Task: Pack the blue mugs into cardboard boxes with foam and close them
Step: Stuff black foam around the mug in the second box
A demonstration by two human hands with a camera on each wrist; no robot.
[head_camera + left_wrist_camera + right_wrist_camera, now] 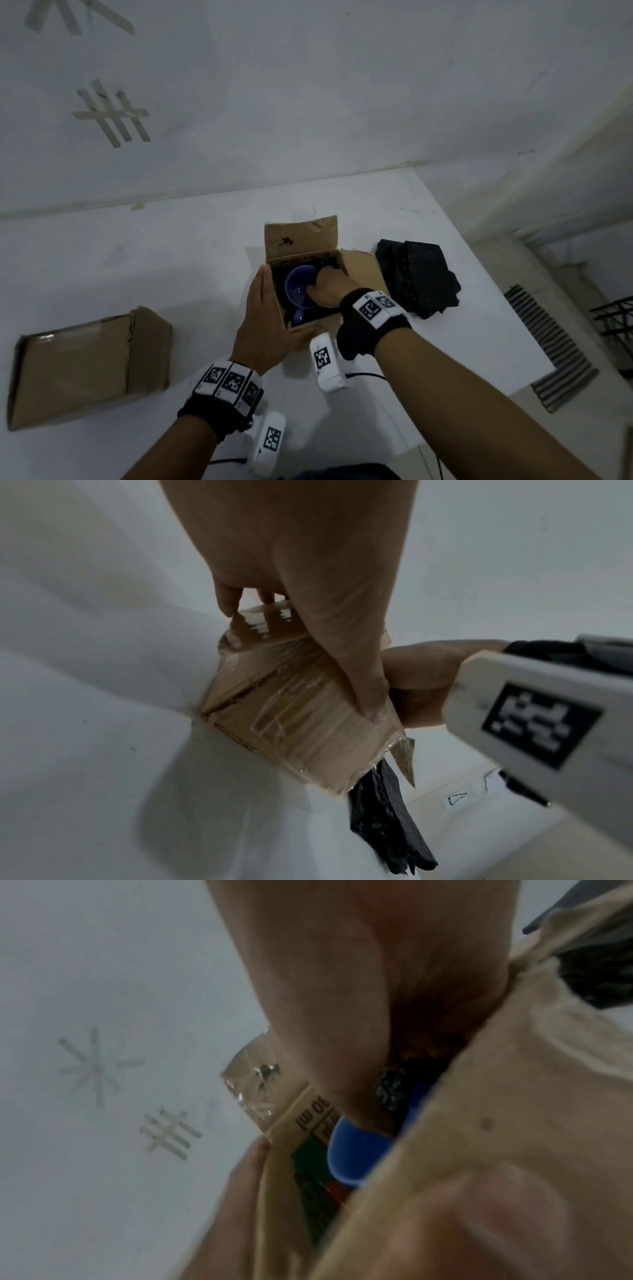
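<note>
**A:** Where's the mug right now?

**B:** The blue mug [300, 291] sits mouth-up inside the open box [310, 325] at the middle of the worktop [137, 267], with black foam around it. Your right hand [327, 286] is down in the box at the mug's right side, fingers curled. I'd judge that grip is pressing foam in beside the mug, but I can't tell whether it pinches foam or the rim.

**A:** And my left?

**B:** Your left hand [265, 320] lies flat, fingers straight, against the box's left wall, thumb on the near wall. It's bracing, not clutching.

**A:** How should I treat the mug?

**B:** It looks like glazed ceramic: rigid, smooth, probably slippery and breakable. If you shift it, take the rim or the handle, not the slick side. The foam should squash easily, and the cardboard is thin and bends, so push gently. More foam [418, 277] lies just right of the box; 1 closed box [89, 366] rests well apart on your left.
</note>
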